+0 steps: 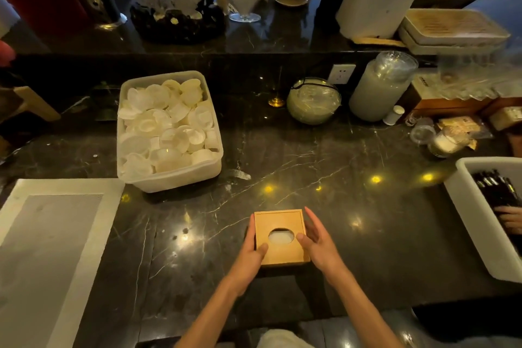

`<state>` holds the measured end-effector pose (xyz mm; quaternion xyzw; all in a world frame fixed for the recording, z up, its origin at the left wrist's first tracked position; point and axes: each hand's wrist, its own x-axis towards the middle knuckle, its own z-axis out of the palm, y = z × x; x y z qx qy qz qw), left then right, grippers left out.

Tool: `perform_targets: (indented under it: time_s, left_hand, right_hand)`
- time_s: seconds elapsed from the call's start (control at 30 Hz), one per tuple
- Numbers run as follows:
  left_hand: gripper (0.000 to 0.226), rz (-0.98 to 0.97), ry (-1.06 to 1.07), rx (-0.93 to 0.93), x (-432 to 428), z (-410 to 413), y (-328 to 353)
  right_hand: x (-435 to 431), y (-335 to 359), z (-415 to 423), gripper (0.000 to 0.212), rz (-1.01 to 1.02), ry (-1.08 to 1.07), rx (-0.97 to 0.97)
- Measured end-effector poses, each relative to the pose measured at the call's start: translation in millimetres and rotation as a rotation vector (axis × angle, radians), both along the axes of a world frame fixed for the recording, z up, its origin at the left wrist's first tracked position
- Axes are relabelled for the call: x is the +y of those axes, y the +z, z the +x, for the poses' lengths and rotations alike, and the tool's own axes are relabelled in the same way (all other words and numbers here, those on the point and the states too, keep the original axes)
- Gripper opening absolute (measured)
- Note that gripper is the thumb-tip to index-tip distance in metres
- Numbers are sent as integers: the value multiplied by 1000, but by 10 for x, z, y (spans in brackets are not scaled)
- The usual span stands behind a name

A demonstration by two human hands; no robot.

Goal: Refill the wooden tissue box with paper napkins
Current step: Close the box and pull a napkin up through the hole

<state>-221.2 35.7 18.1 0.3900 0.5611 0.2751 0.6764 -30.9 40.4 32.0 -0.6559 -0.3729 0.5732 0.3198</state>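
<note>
Two hands, left hand (251, 253) and right hand (316, 243), fingers loosely curled against opposite sides of wooden tissue box (279, 237), steadying it; white napkins (281, 236) visible through opening.

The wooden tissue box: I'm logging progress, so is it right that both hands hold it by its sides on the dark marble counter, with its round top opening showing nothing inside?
Not quite. The head view shows white paper filling the opening of the wooden tissue box. The rest holds: the left hand and right hand hold its sides on the dark marble counter.
</note>
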Motion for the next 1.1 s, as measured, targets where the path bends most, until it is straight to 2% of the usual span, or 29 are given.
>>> perform_targets:
  time_s: [0.13,0.3,0.4,0.6,0.7,0.8,1.1]
  left_hand:
    - [77,34,30,22,-16,-6,-141]
    - [75,60,61,52,-45,55,-116]
    - [72,90,99,38,-85,94,-62]
    - [67,81,128,40,-130,139,-17]
    - [65,59,147,55,-142,147,-17]
    - [64,54,179,59,-159,169,-31]
    - [61,74,214,77,-215,197,-16]
  right_hand:
    - [-45,-97,-74,59,100,-23,-136]
    - [-79,-2,-197,24,328,205,-754]
    - [11,73,-285,18,373,445,-948]
    - [222,209,-423,32,313,822,-1132]
    - [245,222,-488,32,262,901,-1183]
    - [234,201,-512,31,254,903,-1205]
    - [85,186,-424,28,362,768,-1097]
